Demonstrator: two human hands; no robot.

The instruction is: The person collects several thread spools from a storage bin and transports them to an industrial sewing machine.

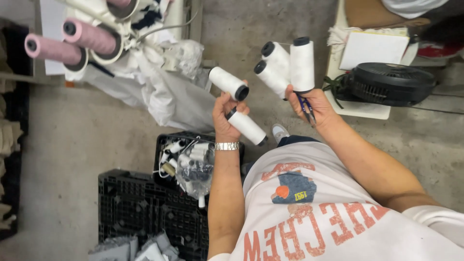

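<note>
Pink spools (63, 41) partly cut off

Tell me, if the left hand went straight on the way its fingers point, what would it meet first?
The left hand, holding two white spools, points toward the heap of white fabric. That heap would probably come first, though the hand seems raised above the floor, so depth is hard to judge.

Bare grey concrete floor (72, 140) is lying under flat even light, with black plastic crates (145, 208) sitting low centre, a white cloth heap (164, 92) slumping upper left, pink thread cones (53, 48) above it, a black fan (391, 83) resting right.
</note>
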